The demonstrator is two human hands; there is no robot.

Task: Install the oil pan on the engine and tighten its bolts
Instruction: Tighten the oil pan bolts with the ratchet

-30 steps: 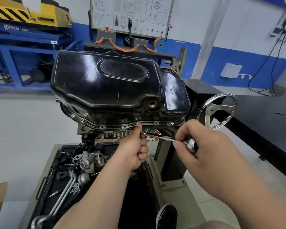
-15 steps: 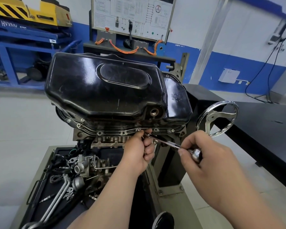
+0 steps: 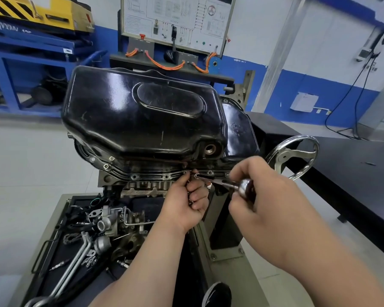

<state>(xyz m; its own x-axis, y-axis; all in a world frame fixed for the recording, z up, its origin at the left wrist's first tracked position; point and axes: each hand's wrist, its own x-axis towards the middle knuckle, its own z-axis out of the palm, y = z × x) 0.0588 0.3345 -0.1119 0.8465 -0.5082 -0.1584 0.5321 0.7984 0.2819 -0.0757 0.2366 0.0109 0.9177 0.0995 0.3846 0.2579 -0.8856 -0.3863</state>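
The black oil pan [image 3: 142, 116] sits upside up on the inverted engine [image 3: 142, 185], which is clamped in a stand. Bolts [image 3: 134, 176] line the pan's near flange. My right hand [image 3: 259, 196] grips the chrome handle of a slim driver [image 3: 222, 183] whose tip points at the flange near the drain hole [image 3: 210, 149]. My left hand [image 3: 186, 200] is curled just under the flange, its thumb and fingertips pinching the driver's tip end at a bolt hole; the bolt itself is hidden by the fingers.
A chrome handwheel [image 3: 295, 156] of the stand is right behind my right hand. A black tray [image 3: 60, 244] below holds several loose engine parts and pipes. A dark bench [image 3: 353, 173] runs along the right. My shoe [image 3: 216, 294] shows at the bottom.
My right hand has moved left and up, closer to the flange, shortening the visible driver shaft. My left hand stays at the same bolt hole with its fingers curled tighter.
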